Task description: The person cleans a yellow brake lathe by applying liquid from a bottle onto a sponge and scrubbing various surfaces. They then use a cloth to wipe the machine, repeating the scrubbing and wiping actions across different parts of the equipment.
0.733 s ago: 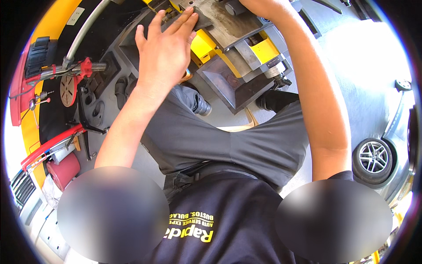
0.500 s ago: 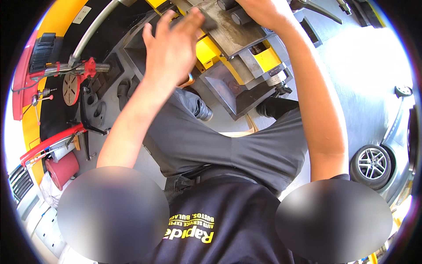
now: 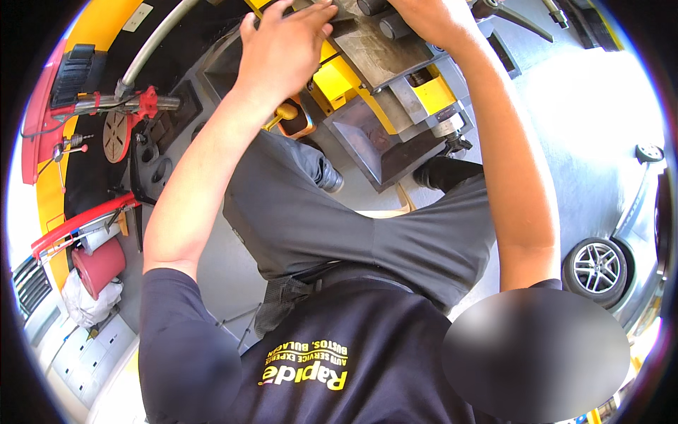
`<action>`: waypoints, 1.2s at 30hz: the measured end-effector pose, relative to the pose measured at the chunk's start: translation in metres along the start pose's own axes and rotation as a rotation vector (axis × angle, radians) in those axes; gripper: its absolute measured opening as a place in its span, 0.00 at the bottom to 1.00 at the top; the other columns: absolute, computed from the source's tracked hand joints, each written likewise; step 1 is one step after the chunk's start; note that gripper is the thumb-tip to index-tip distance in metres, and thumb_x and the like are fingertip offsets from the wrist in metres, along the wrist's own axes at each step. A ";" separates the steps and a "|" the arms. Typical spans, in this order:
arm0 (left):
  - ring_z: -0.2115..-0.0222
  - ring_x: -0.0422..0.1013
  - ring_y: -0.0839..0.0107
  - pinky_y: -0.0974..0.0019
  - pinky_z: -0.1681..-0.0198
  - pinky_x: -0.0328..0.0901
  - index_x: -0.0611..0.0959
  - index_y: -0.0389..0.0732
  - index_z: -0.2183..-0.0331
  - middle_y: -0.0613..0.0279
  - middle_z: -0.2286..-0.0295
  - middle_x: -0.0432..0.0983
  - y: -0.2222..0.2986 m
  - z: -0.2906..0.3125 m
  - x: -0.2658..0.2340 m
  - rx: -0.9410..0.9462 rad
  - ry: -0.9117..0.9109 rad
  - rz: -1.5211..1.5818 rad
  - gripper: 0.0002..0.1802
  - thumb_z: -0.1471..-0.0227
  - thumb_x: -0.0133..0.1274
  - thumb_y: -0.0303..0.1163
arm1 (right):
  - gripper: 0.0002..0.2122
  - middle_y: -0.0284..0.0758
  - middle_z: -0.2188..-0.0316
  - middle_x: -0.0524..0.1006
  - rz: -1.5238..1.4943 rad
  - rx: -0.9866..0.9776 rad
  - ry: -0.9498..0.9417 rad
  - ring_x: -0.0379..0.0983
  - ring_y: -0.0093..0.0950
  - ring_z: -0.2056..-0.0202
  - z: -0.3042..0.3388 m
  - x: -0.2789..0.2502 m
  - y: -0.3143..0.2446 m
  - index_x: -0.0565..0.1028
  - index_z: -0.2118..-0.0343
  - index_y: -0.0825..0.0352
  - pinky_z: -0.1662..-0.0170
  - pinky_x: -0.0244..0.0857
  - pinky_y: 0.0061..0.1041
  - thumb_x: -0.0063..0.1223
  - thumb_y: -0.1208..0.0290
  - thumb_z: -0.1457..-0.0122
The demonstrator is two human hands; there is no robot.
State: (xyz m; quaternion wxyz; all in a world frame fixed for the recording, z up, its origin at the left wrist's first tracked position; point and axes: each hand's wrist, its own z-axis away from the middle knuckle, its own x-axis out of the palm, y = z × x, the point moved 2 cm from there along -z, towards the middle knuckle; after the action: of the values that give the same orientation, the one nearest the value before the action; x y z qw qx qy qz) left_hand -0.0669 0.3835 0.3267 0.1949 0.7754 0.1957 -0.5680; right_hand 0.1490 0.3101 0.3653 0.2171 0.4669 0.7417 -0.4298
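Note:
My left hand (image 3: pixel 286 53) is over the left side of a yellow and grey metal machine (image 3: pixel 374 53). Its fingers are spread, with the fingertips beside a small dark piece (image 3: pixel 345 28) on the machine's flat metal top; whether they touch it I cannot tell. At the upper edge my right hand (image 3: pixel 431 21) reaches over the machine's far right side, next to dark round knobs (image 3: pixel 394 27). The fingers of that hand run out of the picture, so their grip is hidden. Below the machine top sits a dark metal tray (image 3: pixel 371 145).
A red drill press (image 3: pixel 134 106) with a round slotted table stands at the left, above a red-framed tool (image 3: pixel 88 219) and a maroon roll (image 3: pixel 99 268). Under my left wrist is a yellow-knobbed lever (image 3: pixel 284 113). A car wheel (image 3: pixel 597 267) is at the right.
My left hand has moved slightly up and right, and its forearm has swung left at the elbow. The yellow-knobbed lever now shows beneath it. My right arm has barely moved.

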 end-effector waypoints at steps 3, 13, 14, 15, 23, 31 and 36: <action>0.35 0.67 0.51 0.32 0.35 0.57 0.84 0.47 0.39 0.68 0.38 0.79 0.002 0.017 0.001 0.099 0.011 0.039 0.22 0.31 0.53 0.37 | 0.15 0.47 0.59 0.81 -0.020 -0.018 -0.016 0.75 0.48 0.52 0.001 0.003 0.001 0.83 0.60 0.72 0.45 0.68 0.43 0.54 0.62 0.31; 0.33 0.67 0.59 0.25 0.33 0.55 0.83 0.57 0.37 0.80 0.35 0.75 -0.010 0.014 0.023 0.059 0.104 -0.086 0.22 0.29 0.53 0.41 | 0.14 0.44 0.60 0.81 -0.032 0.019 -0.044 0.76 0.46 0.53 0.000 0.001 -0.005 0.84 0.59 0.70 0.46 0.69 0.42 0.55 0.63 0.31; 0.33 0.66 0.59 0.25 0.32 0.55 0.83 0.57 0.38 0.80 0.34 0.75 -0.013 0.007 0.026 0.033 0.107 -0.106 0.22 0.29 0.53 0.41 | 0.14 0.44 0.60 0.81 -0.030 0.039 -0.042 0.76 0.46 0.53 -0.002 -0.001 -0.005 0.84 0.59 0.69 0.46 0.69 0.42 0.55 0.63 0.30; 0.32 0.65 0.56 0.27 0.32 0.55 0.81 0.59 0.35 0.77 0.34 0.75 0.001 0.013 0.027 0.044 0.086 -0.139 0.23 0.28 0.50 0.42 | 0.13 0.44 0.60 0.81 -0.037 0.039 -0.022 0.76 0.46 0.53 0.001 0.001 -0.003 0.84 0.59 0.69 0.46 0.68 0.41 0.55 0.63 0.30; 0.32 0.65 0.58 0.29 0.30 0.52 0.82 0.61 0.36 0.76 0.37 0.78 0.019 0.019 0.019 0.018 0.078 -0.118 0.22 0.27 0.50 0.43 | 0.14 0.44 0.59 0.81 -0.026 0.035 -0.042 0.75 0.46 0.52 0.001 0.001 -0.001 0.84 0.58 0.70 0.45 0.68 0.43 0.56 0.62 0.31; 0.33 0.66 0.62 0.27 0.31 0.54 0.83 0.61 0.37 0.79 0.40 0.81 0.020 0.014 0.028 0.086 0.094 -0.095 0.22 0.29 0.52 0.42 | 0.15 0.45 0.59 0.82 -0.020 0.026 -0.047 0.75 0.46 0.52 -0.001 0.003 0.001 0.84 0.59 0.71 0.45 0.68 0.42 0.55 0.62 0.31; 0.34 0.66 0.52 0.42 0.33 0.57 0.84 0.54 0.37 0.71 0.38 0.79 -0.018 -0.012 0.012 0.130 -0.061 0.144 0.22 0.30 0.53 0.39 | 0.14 0.45 0.59 0.82 -0.019 0.006 -0.017 0.76 0.46 0.52 -0.001 0.002 -0.001 0.84 0.59 0.71 0.45 0.68 0.42 0.55 0.63 0.31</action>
State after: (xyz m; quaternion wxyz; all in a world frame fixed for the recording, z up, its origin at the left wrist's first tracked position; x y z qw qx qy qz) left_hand -0.0633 0.4065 0.3174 0.1903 0.7807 0.0964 -0.5873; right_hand 0.1475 0.3117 0.3642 0.2180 0.4567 0.7430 -0.4380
